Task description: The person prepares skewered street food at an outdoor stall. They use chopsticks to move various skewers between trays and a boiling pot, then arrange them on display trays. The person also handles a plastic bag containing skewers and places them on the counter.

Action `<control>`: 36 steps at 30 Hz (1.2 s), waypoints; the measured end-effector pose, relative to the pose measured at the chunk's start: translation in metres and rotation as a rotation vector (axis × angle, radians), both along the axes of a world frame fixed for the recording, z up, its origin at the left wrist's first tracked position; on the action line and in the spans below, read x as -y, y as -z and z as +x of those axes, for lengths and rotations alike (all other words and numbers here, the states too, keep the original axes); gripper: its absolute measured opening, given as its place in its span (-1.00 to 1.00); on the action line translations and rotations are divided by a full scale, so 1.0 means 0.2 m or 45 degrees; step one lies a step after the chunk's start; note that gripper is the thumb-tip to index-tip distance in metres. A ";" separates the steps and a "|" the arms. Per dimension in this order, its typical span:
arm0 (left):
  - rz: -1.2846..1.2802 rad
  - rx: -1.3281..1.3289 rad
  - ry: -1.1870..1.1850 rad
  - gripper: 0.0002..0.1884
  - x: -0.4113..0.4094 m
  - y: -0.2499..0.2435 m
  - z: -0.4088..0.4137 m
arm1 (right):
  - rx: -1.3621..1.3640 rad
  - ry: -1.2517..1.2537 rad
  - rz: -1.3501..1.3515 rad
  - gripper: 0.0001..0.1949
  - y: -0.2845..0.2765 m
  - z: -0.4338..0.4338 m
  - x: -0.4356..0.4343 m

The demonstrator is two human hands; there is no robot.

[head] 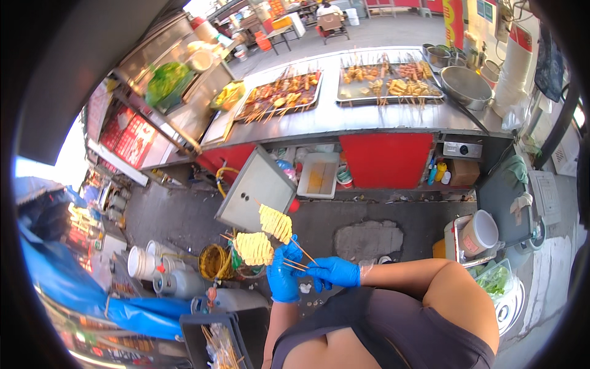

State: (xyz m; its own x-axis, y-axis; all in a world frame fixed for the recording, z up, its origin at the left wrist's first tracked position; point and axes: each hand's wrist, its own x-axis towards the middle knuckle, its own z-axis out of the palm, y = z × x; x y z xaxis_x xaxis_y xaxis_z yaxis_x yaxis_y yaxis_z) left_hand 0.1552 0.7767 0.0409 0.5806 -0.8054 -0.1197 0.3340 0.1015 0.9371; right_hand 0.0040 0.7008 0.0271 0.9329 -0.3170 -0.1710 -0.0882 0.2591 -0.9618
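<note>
Both of my hands wear blue disposable gloves. My left hand (285,275) grips the upper part of several wooden skewers, close to the food. Further down, the bare ends of the sticks (298,264) are pinched by my right hand (333,272). One skewer carries a pleated pale-yellow food piece (254,249), resting just beside my left fingers. A second pleated food piece (275,222) sits further out, with its stick tip poking past the top. The fingers partly hide how many sticks are held.
Two metal trays (318,90) (368,100) of skewered food stand on the steel counter (295,129). Below, a grey cabinet door (256,193) is swung out. White buckets (138,262) and a gas cylinder (177,282) are at left. A black crate (191,334) holds skewers.
</note>
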 end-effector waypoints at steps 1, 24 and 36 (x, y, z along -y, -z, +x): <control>0.041 -0.023 0.018 -0.61 0.11 0.02 0.01 | -0.004 0.006 -0.047 -0.68 0.00 -0.03 0.12; -0.020 -0.192 1.033 -0.72 2.15 0.15 0.59 | -0.141 0.886 0.014 -0.83 0.21 0.47 1.78; -0.149 0.013 0.711 -0.67 2.86 -0.06 1.61 | -0.566 0.936 -0.735 -0.74 0.06 1.15 2.59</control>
State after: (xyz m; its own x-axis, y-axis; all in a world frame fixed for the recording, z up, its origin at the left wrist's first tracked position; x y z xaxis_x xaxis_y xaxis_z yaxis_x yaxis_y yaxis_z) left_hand 0.4773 0.2042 0.0521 0.0635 -0.9980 -0.0081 0.3576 0.0152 0.9338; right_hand 0.2345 0.1827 0.0155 0.3655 -0.9261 -0.0935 -0.4721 -0.0979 -0.8761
